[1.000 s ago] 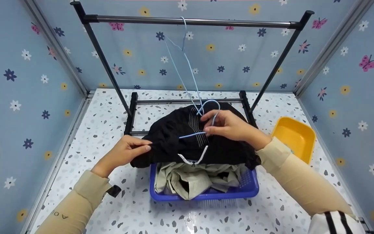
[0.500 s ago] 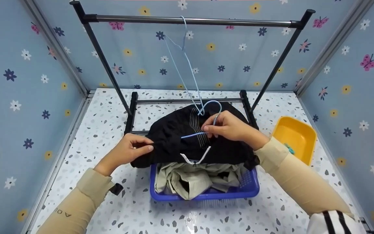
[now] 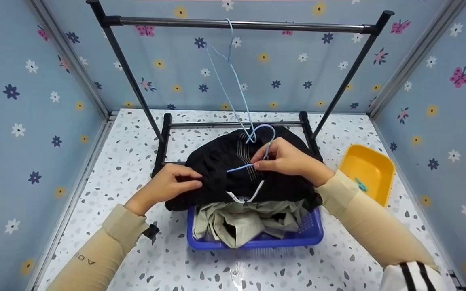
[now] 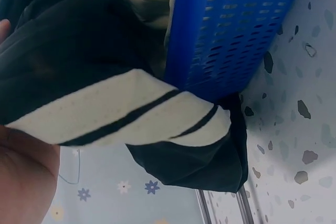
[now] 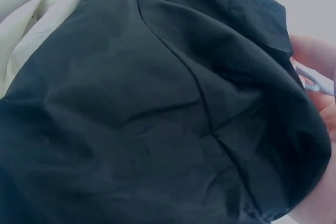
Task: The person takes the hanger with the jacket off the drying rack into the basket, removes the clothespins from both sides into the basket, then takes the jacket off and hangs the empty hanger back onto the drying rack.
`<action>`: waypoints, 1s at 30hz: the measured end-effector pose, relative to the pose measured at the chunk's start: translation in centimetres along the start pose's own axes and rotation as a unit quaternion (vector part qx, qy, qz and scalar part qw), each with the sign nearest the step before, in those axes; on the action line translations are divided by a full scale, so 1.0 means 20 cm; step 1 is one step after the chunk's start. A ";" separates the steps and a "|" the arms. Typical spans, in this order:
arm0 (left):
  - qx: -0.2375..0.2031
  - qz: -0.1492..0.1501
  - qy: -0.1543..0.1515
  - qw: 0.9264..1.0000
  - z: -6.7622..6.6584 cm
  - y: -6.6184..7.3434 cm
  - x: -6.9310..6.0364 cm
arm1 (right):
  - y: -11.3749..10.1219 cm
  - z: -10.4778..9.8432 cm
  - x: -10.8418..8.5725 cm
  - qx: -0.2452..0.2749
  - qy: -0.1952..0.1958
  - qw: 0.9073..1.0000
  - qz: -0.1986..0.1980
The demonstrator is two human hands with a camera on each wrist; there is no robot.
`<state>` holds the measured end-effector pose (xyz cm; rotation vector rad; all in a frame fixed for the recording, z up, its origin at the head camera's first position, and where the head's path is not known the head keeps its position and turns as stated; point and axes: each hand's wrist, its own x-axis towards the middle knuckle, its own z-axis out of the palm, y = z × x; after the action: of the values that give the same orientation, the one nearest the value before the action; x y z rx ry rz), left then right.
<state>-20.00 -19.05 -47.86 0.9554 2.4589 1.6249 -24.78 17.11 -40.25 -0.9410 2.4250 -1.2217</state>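
Observation:
A black garment (image 3: 212, 161) with fine pale stitched lines and a white V-shaped trim lies bunched over the blue basket (image 3: 253, 243). White stripes (image 4: 105, 108) along one side of it show in the left wrist view. My right hand (image 3: 285, 157) pinches a light-blue wire hanger (image 3: 240, 167), whose curved hook rises above the fingers; part of the hanger is hidden in the cloth. At the garment's left side my left hand (image 3: 170, 186) holds the black fabric between thumb and fingers. In the right wrist view, black cloth covers most of the fingers.
A second blue wire hanger (image 3: 237, 76) hangs from the black clothes rack (image 3: 168, 22) behind. Beige clothing (image 3: 233, 226) fills the basket. On the right stands a yellow tray (image 3: 372, 161) with a small teal clip (image 3: 361, 184) inside. Patterned walls surround the speckled floor.
My left hand has shifted right along the garment, nearer its middle. The right hand keeps its pinch on the hanger, almost in the same place.

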 end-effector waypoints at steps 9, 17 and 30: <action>0.008 0.013 0.017 1.000 0.00 0.01 0.00 | 0.01 -0.03 -0.01 -0.006 0.006 1.000 -0.006; -0.038 0.021 0.030 0.999 -0.02 0.03 0.00 | 0.03 -0.08 -0.05 0.001 0.021 1.000 -0.007; -0.003 0.009 0.078 0.997 -0.03 0.01 -0.02 | 0.12 -0.19 -0.15 0.051 0.076 0.996 0.021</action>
<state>-19.76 -19.72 -47.53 0.8846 2.5492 1.7752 -25.37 22.47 -39.95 -0.7908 2.4555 -1.4348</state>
